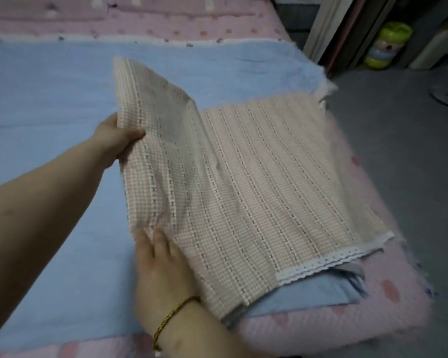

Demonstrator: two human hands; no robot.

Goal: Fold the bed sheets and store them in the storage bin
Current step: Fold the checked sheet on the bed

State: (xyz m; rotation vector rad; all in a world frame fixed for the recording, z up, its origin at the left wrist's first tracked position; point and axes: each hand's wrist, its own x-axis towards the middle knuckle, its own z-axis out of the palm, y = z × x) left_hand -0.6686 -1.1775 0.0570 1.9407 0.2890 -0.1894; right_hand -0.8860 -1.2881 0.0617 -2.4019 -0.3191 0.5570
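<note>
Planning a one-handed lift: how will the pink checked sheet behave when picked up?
Probably floppy: the pink checked sheet sags and wrinkles where the left hand lifts its edge. Likely light: a thumb pinch holds the flap up.

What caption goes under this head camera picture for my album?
Left hand holds up the pink checked sheet; right hand touches it, on a blue sheet.

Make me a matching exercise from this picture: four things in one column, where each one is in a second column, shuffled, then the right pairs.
Things
1. pink checked sheet with white lace trim
2. plain light blue sheet
3. thin gold bracelet
4. green and yellow plastic toy

Places
A. beyond the bed, top right of the view
B. one edge lifted by the left hand
C. spread flat on the bed
D. on the wrist of the right hand

Pairs: 1-B, 2-C, 3-D, 4-A
</note>
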